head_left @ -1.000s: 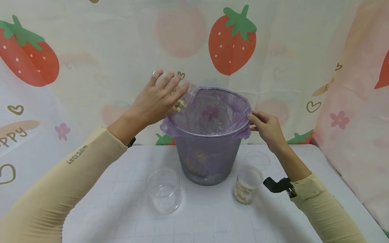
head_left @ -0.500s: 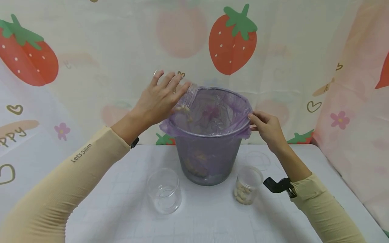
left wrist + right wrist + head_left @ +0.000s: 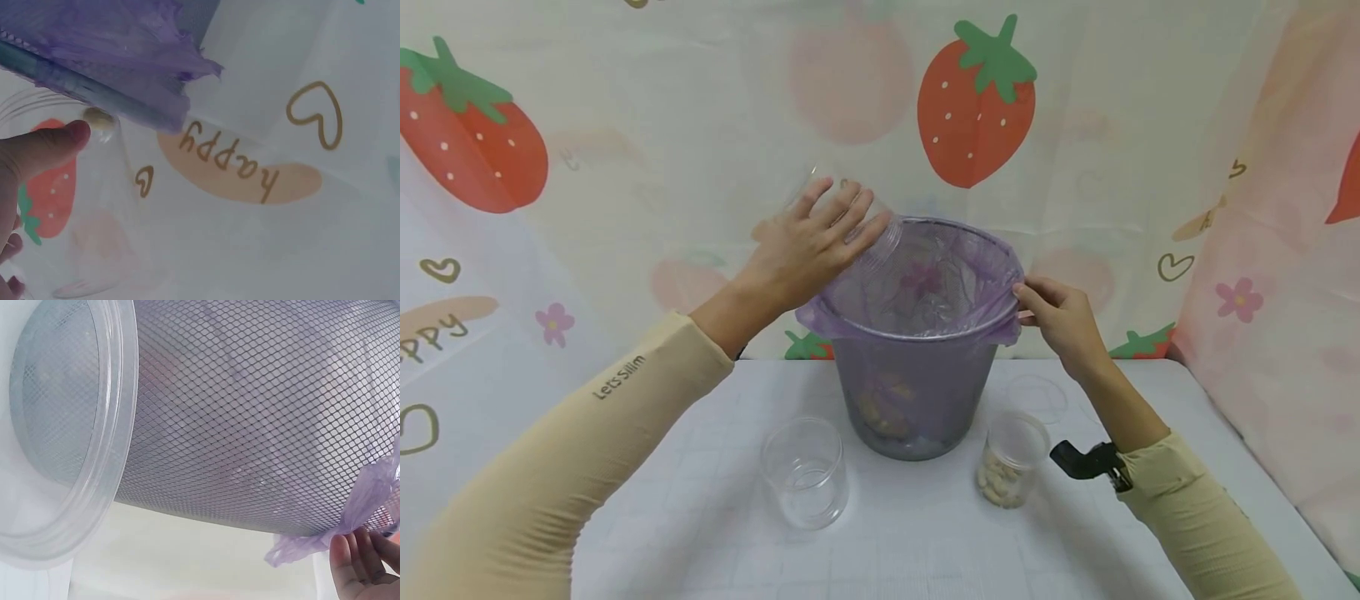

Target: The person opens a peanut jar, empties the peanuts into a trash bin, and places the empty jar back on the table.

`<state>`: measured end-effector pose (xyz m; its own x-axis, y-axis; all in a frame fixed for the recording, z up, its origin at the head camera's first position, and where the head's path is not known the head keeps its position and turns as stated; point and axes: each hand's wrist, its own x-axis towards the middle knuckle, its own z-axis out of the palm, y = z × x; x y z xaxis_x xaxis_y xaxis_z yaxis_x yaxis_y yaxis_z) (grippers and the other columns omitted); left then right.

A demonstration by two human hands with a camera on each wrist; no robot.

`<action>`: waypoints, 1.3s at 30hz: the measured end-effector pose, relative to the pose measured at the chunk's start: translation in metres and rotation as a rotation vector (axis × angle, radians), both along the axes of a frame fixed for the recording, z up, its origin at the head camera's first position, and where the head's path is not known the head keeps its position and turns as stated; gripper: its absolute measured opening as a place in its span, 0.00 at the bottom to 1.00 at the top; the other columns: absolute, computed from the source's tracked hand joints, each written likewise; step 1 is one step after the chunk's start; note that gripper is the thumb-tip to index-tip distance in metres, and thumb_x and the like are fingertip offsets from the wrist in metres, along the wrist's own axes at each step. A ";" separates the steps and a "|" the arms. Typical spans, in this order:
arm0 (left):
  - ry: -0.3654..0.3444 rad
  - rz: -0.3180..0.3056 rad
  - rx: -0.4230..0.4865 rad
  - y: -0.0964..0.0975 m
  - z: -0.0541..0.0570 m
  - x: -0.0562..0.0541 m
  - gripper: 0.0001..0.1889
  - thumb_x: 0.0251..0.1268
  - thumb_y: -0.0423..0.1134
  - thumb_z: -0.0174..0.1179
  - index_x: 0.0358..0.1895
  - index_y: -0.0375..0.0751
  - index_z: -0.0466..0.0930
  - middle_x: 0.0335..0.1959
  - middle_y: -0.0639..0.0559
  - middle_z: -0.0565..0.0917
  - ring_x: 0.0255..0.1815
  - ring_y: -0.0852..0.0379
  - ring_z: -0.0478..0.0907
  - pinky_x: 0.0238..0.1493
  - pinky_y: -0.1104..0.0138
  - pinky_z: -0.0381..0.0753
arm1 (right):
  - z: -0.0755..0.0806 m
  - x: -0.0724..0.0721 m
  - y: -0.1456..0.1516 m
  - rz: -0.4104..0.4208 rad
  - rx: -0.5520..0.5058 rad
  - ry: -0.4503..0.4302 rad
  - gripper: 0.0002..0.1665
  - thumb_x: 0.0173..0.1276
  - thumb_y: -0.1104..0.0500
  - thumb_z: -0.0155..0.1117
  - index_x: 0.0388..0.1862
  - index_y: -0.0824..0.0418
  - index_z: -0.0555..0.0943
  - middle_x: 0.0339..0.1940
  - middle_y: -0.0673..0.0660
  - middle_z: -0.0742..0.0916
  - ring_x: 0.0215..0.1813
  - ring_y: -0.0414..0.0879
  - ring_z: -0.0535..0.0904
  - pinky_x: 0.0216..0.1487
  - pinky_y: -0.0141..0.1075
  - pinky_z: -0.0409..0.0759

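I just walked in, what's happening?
A person's left hand holds a clear jar tipped at the rim of a mesh bin; a pale piece shows near the jar's mouth. The right hand pinches the purple bag lining the bin. In front stand an empty container and a jar of pale pieces.

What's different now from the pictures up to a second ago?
The left hand has carried its tilted clear jar rightward at the purple-lined mesh bin. The pale pieces no longer show in that jar from the head view; the left wrist view shows one piece near its mouth. Nothing was released. The right hand and both jars on the table stayed put.
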<state>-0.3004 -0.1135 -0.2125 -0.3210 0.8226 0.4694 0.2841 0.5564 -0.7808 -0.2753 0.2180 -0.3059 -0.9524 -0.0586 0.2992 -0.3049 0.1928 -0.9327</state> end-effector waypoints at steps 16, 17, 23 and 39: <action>-0.067 0.014 0.093 0.000 -0.004 -0.001 0.29 0.61 0.37 0.64 0.67 0.49 0.70 0.65 0.42 0.75 0.68 0.46 0.68 0.68 0.51 0.63 | 0.000 -0.001 0.001 -0.012 0.002 -0.004 0.28 0.74 0.54 0.56 0.60 0.77 0.73 0.33 0.36 0.84 0.38 0.30 0.81 0.44 0.24 0.82; -0.068 0.014 0.099 0.000 -0.004 -0.001 0.29 0.62 0.37 0.64 0.67 0.48 0.70 0.65 0.41 0.75 0.68 0.46 0.68 0.67 0.52 0.63 | 0.000 -0.001 0.001 -0.012 0.001 -0.005 0.28 0.74 0.54 0.56 0.60 0.77 0.73 0.33 0.36 0.84 0.38 0.30 0.81 0.43 0.24 0.82; -0.041 -0.014 0.108 0.000 -0.005 -0.003 0.26 0.63 0.37 0.62 0.66 0.47 0.71 0.63 0.40 0.76 0.66 0.45 0.70 0.62 0.53 0.66 | 0.000 -0.001 0.002 -0.011 0.001 -0.006 0.29 0.74 0.54 0.56 0.61 0.77 0.72 0.33 0.35 0.84 0.38 0.31 0.81 0.44 0.23 0.82; -0.082 0.013 0.105 -0.004 -0.005 -0.001 0.28 0.63 0.34 0.60 0.68 0.47 0.70 0.66 0.41 0.75 0.68 0.45 0.70 0.63 0.52 0.66 | 0.001 -0.001 0.001 -0.018 0.006 -0.010 0.29 0.74 0.53 0.56 0.61 0.77 0.72 0.33 0.35 0.84 0.39 0.31 0.81 0.44 0.24 0.82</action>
<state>-0.3012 -0.1172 -0.2174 -0.3727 0.7656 0.5244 0.3368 0.6381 -0.6923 -0.2765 0.2195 -0.3048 -0.9561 -0.0429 0.2899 -0.2924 0.2035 -0.9344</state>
